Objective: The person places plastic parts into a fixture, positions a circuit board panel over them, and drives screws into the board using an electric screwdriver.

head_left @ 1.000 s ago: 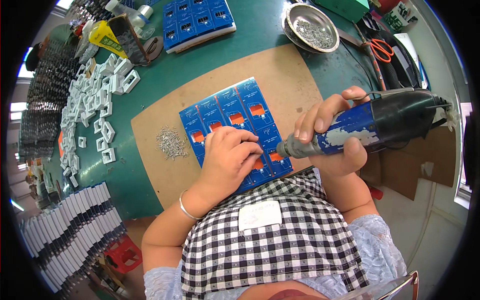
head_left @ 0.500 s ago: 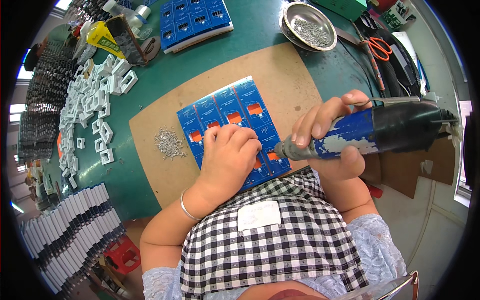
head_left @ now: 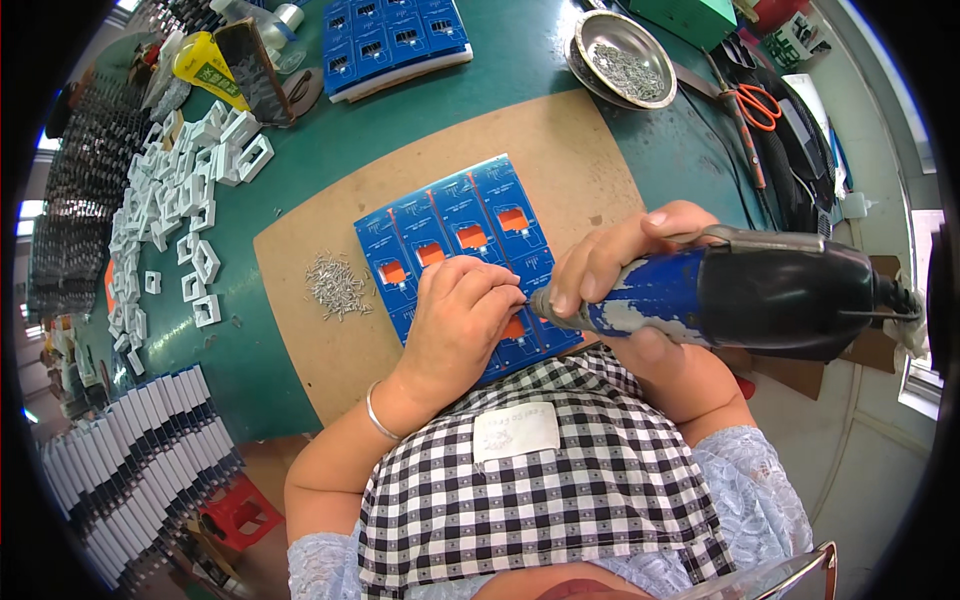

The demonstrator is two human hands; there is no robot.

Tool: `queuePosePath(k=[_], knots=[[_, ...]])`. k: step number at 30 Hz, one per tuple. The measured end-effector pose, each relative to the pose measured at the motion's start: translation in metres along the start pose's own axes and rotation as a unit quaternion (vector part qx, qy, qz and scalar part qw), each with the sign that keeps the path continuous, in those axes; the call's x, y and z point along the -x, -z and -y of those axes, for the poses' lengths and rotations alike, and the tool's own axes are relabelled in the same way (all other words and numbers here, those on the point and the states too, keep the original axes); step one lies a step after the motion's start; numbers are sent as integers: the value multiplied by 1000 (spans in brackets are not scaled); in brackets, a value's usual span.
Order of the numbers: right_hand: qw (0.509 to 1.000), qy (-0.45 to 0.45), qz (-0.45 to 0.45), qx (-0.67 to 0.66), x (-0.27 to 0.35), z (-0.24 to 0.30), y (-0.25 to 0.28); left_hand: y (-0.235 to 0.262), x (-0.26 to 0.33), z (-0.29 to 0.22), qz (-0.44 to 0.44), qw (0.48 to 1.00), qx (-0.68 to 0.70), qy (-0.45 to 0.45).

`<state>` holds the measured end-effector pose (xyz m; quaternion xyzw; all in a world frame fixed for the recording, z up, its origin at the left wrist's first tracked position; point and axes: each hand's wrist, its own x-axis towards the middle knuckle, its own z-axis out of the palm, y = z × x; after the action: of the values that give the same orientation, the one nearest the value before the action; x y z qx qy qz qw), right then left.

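On the brown mat lies a blue circuit board panel (head_left: 385,232) with orange showing through its cut-outs. My left hand (head_left: 458,312) rests on the panel, fingers curled and pressed together; anything pinched in them is too small to make out. Gripped in my right hand (head_left: 610,262) is a worn blue and black electric screwdriver (head_left: 740,290). It is held nearly level, its grey nose close against my left fingertips. The exact contact of its tip is hidden. Left of the panel, small silver screws (head_left: 338,287) form a loose pile.
White plastic frames (head_left: 205,260) are heaped at the left. A stack of blue panels (head_left: 395,50) sits at the back, near a metal bowl (head_left: 625,60) of small metal parts. Orange-handled scissors (head_left: 757,107) and a soldering iron (head_left: 745,145) lie at the right.
The screwdriver's nose has shifted left, from over the panel's right cut-out to my left fingertips. Its rear end has swung slightly nearer to me. My left hand stays nearly in place.
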<state>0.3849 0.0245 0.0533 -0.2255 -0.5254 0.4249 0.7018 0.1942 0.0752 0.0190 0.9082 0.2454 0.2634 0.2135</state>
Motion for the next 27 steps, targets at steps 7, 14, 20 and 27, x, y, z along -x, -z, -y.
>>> queuePosePath(k=[7, 14, 20, 27], knots=[[997, -2, 29, 65, -1, 1, -5, -3, 3, 2, -3, 1000, 8, 7], [991, -71, -102, 41, -4, 13, -27, -6, 6, 6, -20, 999, 36, -3], [997, -53, -54, 5, -3, 7, -13, -4, 4, 5, -10, 1000, 21, -4], [997, -48, -55, 7, -3, 12, -8, -1, 4, 5, -1, 1000, 30, 3]])
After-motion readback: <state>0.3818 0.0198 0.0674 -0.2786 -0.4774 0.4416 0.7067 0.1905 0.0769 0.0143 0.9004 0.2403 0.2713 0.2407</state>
